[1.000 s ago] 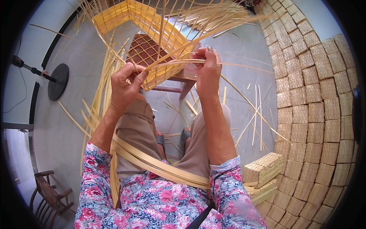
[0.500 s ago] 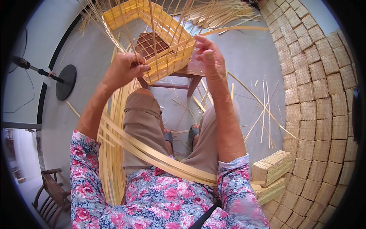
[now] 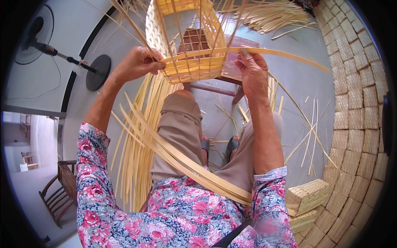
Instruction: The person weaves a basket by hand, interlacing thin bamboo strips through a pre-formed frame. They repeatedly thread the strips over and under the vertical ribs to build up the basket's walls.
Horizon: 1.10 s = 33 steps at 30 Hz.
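A partly woven yellow bamboo basket (image 3: 194, 74), with long upright stakes standing out of its open top, is tilted over a brown wooden stool (image 3: 244, 40). A flat yellow bamboo strip (image 3: 289, 55) runs across its near wall among the stakes. My left hand (image 3: 140, 65) is closed at the wall's left corner, pinching the strip's left part against the basket. Out to the right, my right hand (image 3: 253, 71) pinches the same strip between thumb and fingers, and its free end sticks out beyond. Several loose strips (image 3: 173, 159) lie across my lap, tucked under my right arm.
A bundle of long strips (image 3: 138, 136) hangs beside my left leg. More strips (image 3: 271, 16) are heaped on the far floor. Woven blocks (image 3: 347, 140) are stacked along the right, with loose ones (image 3: 308, 193) nearer me. A standing fan (image 3: 98, 72) and wooden chair (image 3: 66, 186) are at left.
The basket has turned, so its near wall lies more level. My right hand, open-fingered before, has come down onto the strip, which now stretches across that wall. The whole view has swung leftward.
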Each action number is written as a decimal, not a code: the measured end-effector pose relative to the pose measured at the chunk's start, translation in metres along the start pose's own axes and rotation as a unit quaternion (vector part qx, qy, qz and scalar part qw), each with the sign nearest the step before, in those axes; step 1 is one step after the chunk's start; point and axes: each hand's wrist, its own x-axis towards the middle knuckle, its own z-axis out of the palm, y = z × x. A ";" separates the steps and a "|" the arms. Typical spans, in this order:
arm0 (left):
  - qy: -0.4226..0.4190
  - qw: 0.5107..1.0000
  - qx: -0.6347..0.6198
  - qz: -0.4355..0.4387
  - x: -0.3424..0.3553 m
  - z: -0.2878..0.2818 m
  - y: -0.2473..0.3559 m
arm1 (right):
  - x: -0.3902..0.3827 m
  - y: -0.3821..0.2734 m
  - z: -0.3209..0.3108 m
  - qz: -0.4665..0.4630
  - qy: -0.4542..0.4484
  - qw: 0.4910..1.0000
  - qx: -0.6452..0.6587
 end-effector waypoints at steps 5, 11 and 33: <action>0.029 0.998 -0.042 0.022 -0.009 0.004 -0.013 | -0.016 0.012 0.001 -0.019 0.016 1.000 -0.017; 0.110 0.993 0.003 0.035 -0.014 0.010 -0.006 | -0.023 0.020 0.004 0.060 0.025 0.998 -0.011; 0.450 0.863 -0.220 0.060 0.037 0.112 0.007 | -0.026 -0.012 0.005 -0.052 0.045 0.990 -0.123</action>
